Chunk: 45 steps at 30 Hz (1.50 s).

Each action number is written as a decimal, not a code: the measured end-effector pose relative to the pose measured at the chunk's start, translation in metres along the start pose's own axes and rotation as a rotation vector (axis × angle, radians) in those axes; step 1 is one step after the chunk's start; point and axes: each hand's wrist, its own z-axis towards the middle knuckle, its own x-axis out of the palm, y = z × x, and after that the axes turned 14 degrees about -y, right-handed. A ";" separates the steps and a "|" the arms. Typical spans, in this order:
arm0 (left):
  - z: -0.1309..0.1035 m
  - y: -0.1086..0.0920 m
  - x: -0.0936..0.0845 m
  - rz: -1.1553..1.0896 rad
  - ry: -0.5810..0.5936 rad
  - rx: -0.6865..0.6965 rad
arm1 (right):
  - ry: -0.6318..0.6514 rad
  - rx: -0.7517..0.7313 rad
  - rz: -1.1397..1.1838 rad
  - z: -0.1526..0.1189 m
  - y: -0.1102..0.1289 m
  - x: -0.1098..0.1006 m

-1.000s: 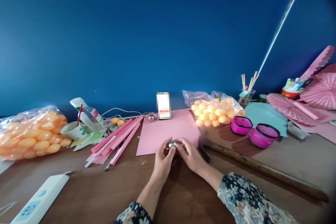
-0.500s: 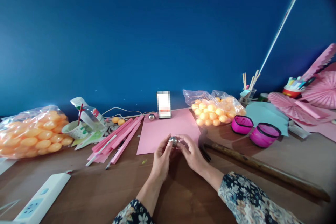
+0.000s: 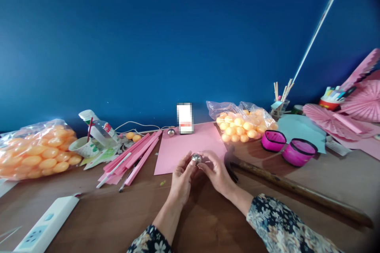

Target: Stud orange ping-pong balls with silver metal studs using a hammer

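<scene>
A small shiny silver ball is held between both hands above the front edge of a pink sheet. My left hand pinches it from the left with thumb and fingers. From the right, the fingers and thumb of my right hand also close on the ball. A second silver ball rests near the sheet's back left corner. Behind the sheet's middle stands a phone-like upright object with a blurred face.
Pink strips and a bag of orange balls lie left, with a power strip in front. On the right are another ball bag, a hammer, magenta containers and pink paper fans.
The fingers have shifted slightly around the silver ball, and more of its surface shows. Both hands stay in nearly the same place.
</scene>
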 end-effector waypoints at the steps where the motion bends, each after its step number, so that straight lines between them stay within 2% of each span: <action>1: 0.000 0.000 0.000 -0.003 -0.002 -0.001 | 0.007 -0.017 0.001 0.000 0.001 0.001; 5: 0.001 0.001 0.000 0.023 -0.007 0.002 | 0.049 -0.037 0.026 -0.002 0.002 0.002; 13: -0.001 -0.001 0.000 0.068 -0.021 0.012 | 0.073 0.094 0.008 -0.002 0.000 -0.001; 24: 0.000 0.002 -0.002 0.061 0.011 0.012 | 0.076 0.105 0.006 -0.001 -0.004 0.000; 35: -0.002 0.001 0.000 0.053 -0.036 0.017 | 0.096 0.080 0.009 -0.004 -0.002 0.002; 45: -0.002 -0.001 0.002 0.073 -0.031 0.042 | 0.095 0.103 0.010 -0.004 0.000 0.001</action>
